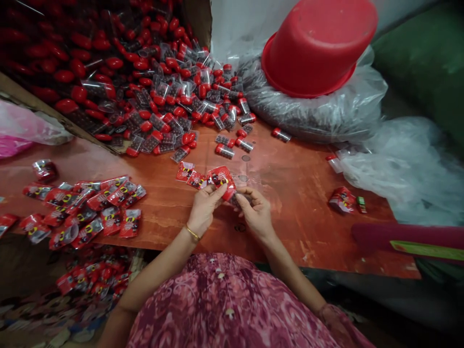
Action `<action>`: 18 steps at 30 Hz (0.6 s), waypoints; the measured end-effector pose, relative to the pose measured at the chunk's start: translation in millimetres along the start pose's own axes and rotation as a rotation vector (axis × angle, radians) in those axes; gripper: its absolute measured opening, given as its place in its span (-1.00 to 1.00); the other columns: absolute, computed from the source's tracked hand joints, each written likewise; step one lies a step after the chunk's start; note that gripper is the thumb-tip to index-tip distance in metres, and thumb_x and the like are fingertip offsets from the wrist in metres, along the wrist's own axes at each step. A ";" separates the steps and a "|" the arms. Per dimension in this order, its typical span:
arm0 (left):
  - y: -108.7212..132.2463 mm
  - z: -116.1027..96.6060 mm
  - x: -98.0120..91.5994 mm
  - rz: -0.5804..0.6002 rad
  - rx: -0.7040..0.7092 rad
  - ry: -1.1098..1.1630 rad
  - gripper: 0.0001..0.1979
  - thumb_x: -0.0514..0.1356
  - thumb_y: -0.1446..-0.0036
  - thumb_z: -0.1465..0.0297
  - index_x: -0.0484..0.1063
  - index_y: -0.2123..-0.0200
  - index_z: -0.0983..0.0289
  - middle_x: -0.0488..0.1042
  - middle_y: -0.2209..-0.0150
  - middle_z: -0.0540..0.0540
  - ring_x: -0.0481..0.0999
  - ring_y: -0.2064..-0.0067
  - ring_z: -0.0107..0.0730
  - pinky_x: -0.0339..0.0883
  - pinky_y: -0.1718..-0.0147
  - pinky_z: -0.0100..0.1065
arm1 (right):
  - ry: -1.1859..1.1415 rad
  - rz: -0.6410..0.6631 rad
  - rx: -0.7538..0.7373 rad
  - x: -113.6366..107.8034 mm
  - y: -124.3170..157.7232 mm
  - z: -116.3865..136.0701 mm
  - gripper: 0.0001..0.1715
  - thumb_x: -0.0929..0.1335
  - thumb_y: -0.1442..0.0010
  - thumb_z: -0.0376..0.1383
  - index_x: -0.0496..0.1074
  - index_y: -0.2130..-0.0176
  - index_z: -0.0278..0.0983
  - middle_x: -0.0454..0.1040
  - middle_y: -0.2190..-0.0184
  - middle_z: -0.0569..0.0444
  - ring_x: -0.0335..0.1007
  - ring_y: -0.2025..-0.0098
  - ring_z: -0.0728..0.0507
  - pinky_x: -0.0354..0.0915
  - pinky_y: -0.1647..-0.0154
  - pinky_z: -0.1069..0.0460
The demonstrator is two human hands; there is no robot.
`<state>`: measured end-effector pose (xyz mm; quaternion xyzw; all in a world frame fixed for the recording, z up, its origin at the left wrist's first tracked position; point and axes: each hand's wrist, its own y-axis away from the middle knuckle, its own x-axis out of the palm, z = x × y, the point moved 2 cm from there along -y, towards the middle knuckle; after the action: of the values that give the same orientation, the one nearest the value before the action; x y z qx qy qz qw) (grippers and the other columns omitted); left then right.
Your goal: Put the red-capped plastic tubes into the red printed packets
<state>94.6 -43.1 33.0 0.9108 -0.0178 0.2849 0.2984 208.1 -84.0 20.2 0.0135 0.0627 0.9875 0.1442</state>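
My left hand [203, 205] pinches a red printed sleeve [222, 175] over the middle of the table. Close against it, my right hand [258, 212] is closed on a small clear container [239, 198] with dark contents, at the sleeve's lower end. Fingers hide how far the container goes into the sleeve. Just beyond my left hand lie flat red printed sleeves [184, 171]. Further off are loose clear containers [224, 151] with red caps and dark little balls. A group of containers in red printed sleeves [87, 205] lies to the left.
A large heap of red-capped containers [159, 96] spills from a cardboard box [32, 99]. An upturned red tub [315, 48] rests on a filled plastic bag [308, 118]. Clear plastic [409, 169] lies right. More red packs [96, 275] sit below the table's edge.
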 end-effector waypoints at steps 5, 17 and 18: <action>3.0 15.4 5.3 -0.053 0.107 0.030 -0.76 0.38 0.26 0.48 0.45 0.42 0.32 0.53 0.41 0.00 0.46 0.39 -0.55 0.28 0.31 -0.49 | -0.027 -0.148 -0.060 13.6 -3.9 -4.6 -0.72 0.33 -0.06 -0.09 0.32 0.30 -0.24 0.36 0.54 0.20 0.18 0.68 0.09 0.17 0.73 0.16; -12.9 3.6 -8.4 -0.041 0.116 0.042 -0.75 0.41 0.32 0.37 0.42 0.60 0.36 0.43 0.59 -0.04 0.33 0.55 -0.62 0.17 0.52 -0.52 | -0.152 0.165 0.112 8.3 -9.6 -8.2 -0.60 0.41 0.06 -0.04 0.33 0.32 -0.25 0.40 0.56 0.21 0.34 0.60 0.04 0.33 0.57 0.12; -12.4 5.2 -7.9 -0.025 0.109 0.034 -0.73 0.42 0.35 0.36 0.43 0.59 0.36 0.43 0.60 -0.05 0.32 0.55 -0.61 0.17 0.52 -0.52 | -0.137 0.143 0.092 8.4 -10.0 -8.9 -0.61 0.41 0.06 -0.05 0.33 0.33 -0.25 0.39 0.59 0.22 0.32 0.62 0.05 0.32 0.56 0.12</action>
<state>93.1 -36.8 18.9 0.9209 0.0140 0.2970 0.2522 202.5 -73.1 10.2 0.0922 0.0970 0.9880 0.0768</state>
